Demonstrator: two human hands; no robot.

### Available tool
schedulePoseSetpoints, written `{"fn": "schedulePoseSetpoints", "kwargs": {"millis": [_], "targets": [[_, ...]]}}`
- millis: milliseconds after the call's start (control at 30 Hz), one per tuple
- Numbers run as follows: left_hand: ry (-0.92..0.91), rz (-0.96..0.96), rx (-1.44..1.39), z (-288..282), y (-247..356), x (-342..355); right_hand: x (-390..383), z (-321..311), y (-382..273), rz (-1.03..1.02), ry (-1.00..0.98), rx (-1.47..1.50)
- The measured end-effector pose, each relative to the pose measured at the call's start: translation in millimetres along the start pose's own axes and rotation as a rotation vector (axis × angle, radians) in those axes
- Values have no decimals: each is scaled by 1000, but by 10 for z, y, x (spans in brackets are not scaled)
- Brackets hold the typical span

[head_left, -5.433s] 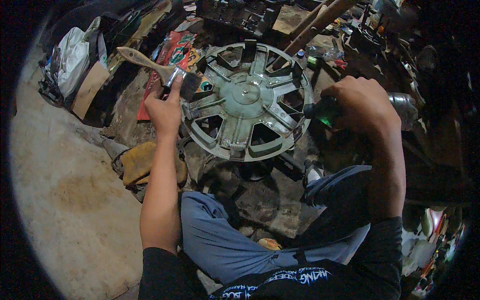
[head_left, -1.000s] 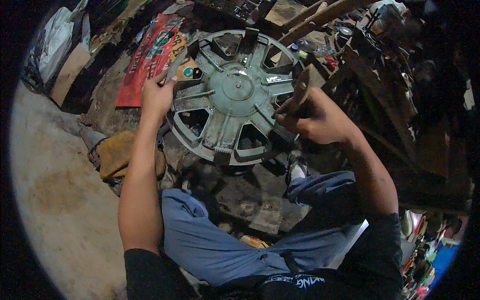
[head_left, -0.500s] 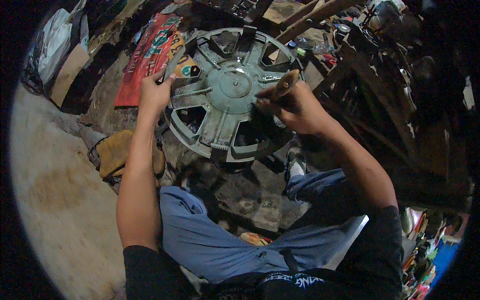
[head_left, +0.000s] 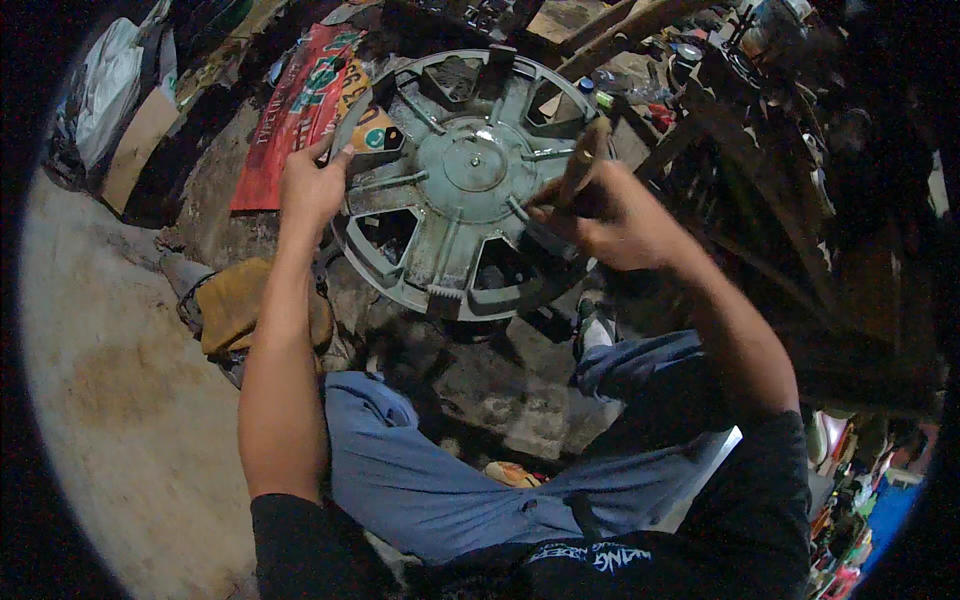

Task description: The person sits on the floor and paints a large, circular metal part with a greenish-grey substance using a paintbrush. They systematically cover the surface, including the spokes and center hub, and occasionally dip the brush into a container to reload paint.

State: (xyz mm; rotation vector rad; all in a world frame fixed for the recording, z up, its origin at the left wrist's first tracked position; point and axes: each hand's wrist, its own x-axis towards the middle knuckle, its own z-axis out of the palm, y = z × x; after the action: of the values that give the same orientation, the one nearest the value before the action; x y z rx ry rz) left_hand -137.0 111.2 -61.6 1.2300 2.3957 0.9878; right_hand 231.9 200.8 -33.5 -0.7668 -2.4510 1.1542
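A greyish-green, wet-looking wheel cover (head_left: 455,195) with spokes and cut-out openings sits in front of me. My left hand (head_left: 314,186) grips its left rim, fingers wrapped round the edge. My right hand (head_left: 612,220) is closed on a wooden-handled paintbrush (head_left: 592,152), held with the handle up over the cover's right side. The bristles are low among the spokes there, mostly hidden by my fingers and shadow.
A red printed sheet (head_left: 260,183) lies at left behind the cover, near a white sack (head_left: 108,95) and cardboard (head_left: 142,148). A yellowish padded object (head_left: 225,308) is lower left. Dark timbers (head_left: 765,205) and clutter fill the right. My legs (head_left: 400,470) are bent below.
The brush has passed from my left hand to my right; my left hand now grips the rim. The bottle has left my right hand. Over the last second, my right hand shifted up over the cover.
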Motion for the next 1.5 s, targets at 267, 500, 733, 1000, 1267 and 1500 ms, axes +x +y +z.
{"fn": "schedulePoseSetpoints", "kwargs": {"millis": [267,500,733,1000,1267,1500], "targets": [[16,68,-46,10,-142,-28,43,-76,-517,111,63,91],[-14,135,-157,143,-66,29,149,171,-247,71,266,226],[-108,-57,-445,57,-20,12,-243,-438,-587,277,404,302],[-194,-182,-828,-24,127,-317,-421,-538,-381,301,123,371],[-9,30,-292,141,236,-291,-222,-296,-257,168,-207,400],[25,225,-306,305,40,-119,63,70,-181,-104,46,270]]}}
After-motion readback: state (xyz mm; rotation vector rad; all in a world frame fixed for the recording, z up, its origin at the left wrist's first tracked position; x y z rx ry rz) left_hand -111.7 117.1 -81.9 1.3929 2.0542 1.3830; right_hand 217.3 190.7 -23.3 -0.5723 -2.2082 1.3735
